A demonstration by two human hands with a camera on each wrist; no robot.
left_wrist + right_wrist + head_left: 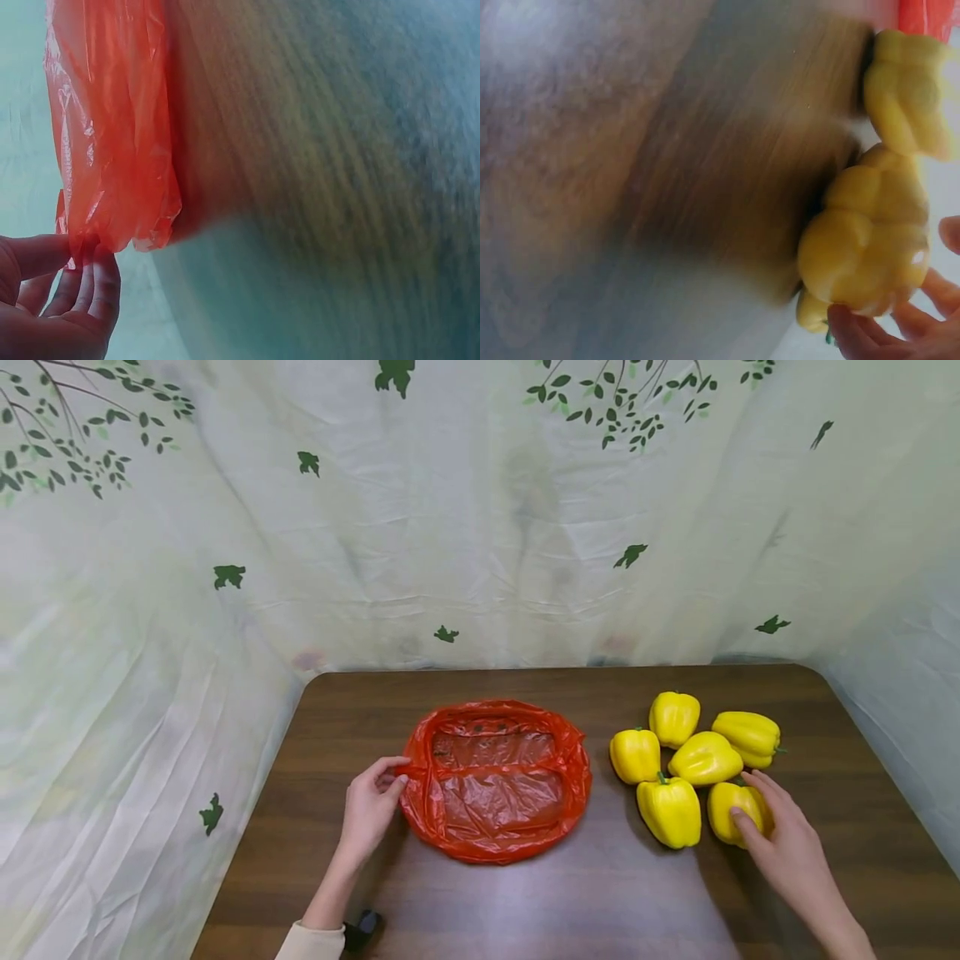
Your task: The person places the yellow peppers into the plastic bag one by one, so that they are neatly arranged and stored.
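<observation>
L hand [372,797]: pinches edge of red bag [498,793] btwn thumb & fingertips.
Red bag: on table [480,910], just R of L hand, mouth up & spread wide.
R hand [787,843]: loosely spread round a yellow pepper [726,800]; thumb apart from it, can't tell if fingertips touch.
Other peppers [705,758]: 5, also yellow; 1 L of R hand, other 4 ahead of it, mostly to L.
</observation>
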